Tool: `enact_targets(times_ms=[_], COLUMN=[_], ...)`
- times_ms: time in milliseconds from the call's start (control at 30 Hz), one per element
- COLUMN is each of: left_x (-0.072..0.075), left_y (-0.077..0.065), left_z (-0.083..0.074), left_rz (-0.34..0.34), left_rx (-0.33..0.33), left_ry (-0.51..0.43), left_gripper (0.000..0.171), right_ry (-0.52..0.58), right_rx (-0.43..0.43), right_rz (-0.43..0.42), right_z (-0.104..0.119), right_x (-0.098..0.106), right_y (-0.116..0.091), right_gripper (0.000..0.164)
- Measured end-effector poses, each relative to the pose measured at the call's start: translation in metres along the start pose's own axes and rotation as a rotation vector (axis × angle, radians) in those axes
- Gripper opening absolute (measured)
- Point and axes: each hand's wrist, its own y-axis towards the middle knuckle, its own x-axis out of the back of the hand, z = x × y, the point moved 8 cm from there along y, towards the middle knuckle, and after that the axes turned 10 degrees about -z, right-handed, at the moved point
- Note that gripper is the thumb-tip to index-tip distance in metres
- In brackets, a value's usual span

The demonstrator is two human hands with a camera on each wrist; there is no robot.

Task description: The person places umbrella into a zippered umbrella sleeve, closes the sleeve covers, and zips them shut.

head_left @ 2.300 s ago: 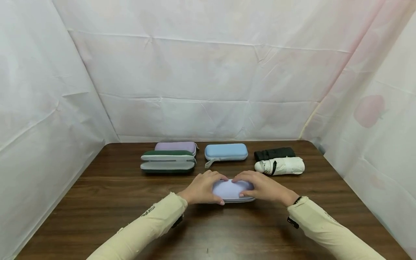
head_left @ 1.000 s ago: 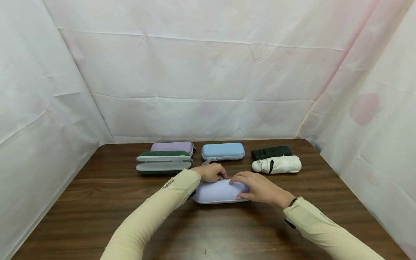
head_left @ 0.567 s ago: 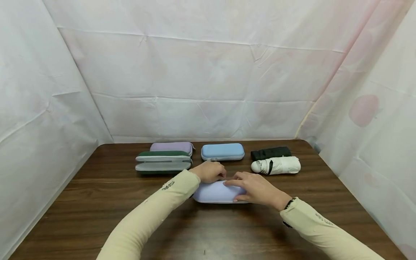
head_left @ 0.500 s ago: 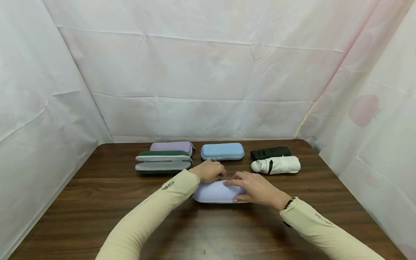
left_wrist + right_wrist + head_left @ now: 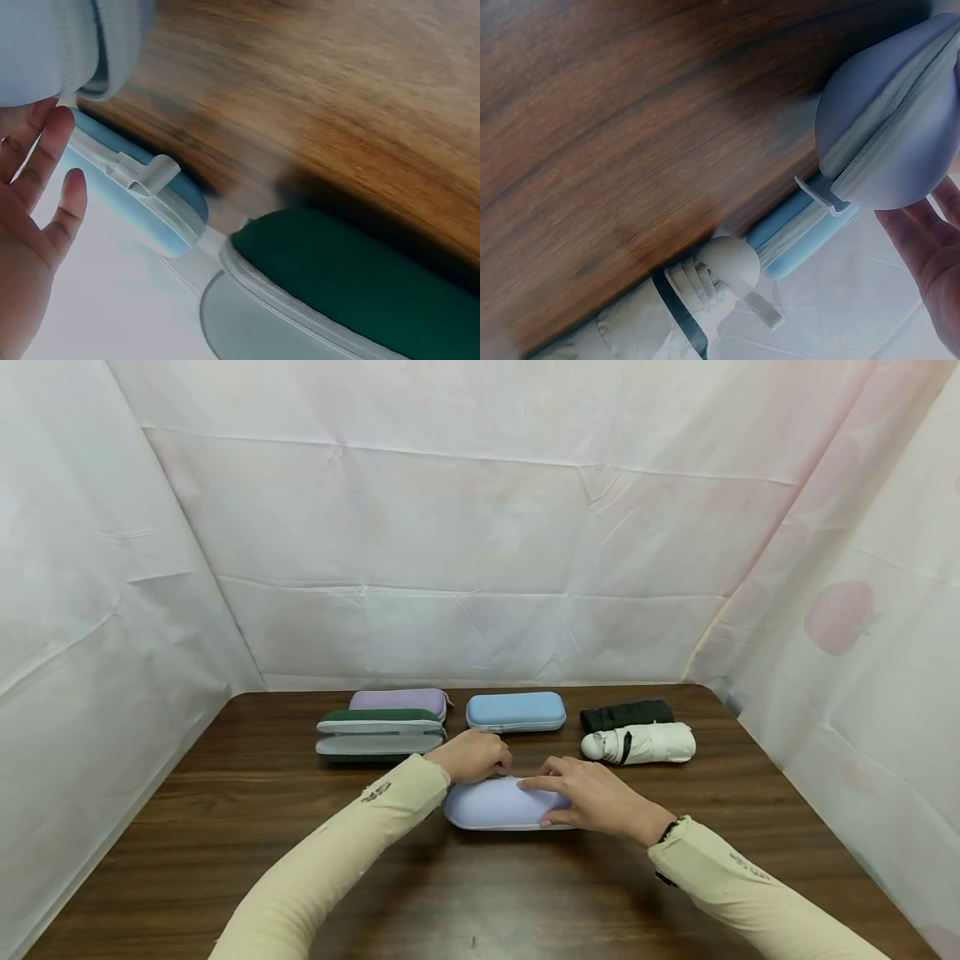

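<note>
A lavender hard zip case (image 5: 495, 803) lies on the table in front of me. My right hand (image 5: 596, 797) holds its right end, thumb at the front seam and fingers over the top. My left hand (image 5: 474, 756) is at the back edge, knuckles up and fingertips curled down at the seam; what they pinch there is hidden from the head view. In the left wrist view, fingers (image 5: 52, 139) reach behind the case (image 5: 30, 52), and a gap shows between its two zipper bands. In the right wrist view, the right hand (image 5: 934, 255) supports the case's rounded end (image 5: 870, 112).
A dark green zip case (image 5: 382, 716) with grey lining stands open at the back left, before a purple case (image 5: 397, 698). Behind my left hand lies a blue case (image 5: 516, 708). Folded white (image 5: 652, 743) and black umbrellas (image 5: 626, 716) lie back right.
Earlier, both hands held the lavender case from its two sides. My left hand went over to the back edge, then slid slightly left along it. The right hand stays on the right end.
</note>
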Motion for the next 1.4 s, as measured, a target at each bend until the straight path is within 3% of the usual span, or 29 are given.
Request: enact_targets(times_ms=[300,700,867,1067,1400], left_x=[0.003,0.011,0.013,0.015,0.021], left_y=[-0.019,-0.061,-0.074,-0.088,-0.101], left_z=[0.008,0.025,0.026,0.027,0.023], left_rz=[-0.029,-0.099,-0.129,-0.143,-0.188], left_rx=[0.013,0.018,0.012,0.051,0.049], left_ry=[0.059,0.051,0.012,-0.027,-0.024], left_gripper=[0.011,0.009,0.007,0.008,0.01], right_ry=[-0.004,0.0,-0.006,-0.027,-0.089], right_rx=[0.005,0.009,0.01,-0.005,-0.018], right_rz=[-0.005,-0.005,-0.024,-0.033,-0.072], right_z=[0.0,-0.002,0.001,0.003,0.007], right_x=[0.0,0.001,0.001,-0.001,0.001], right_y=[-0.001,-0.002,-0.001,-0.001,-0.001], right_gripper=[0.053,0.055,0.053,0.05,0.05])
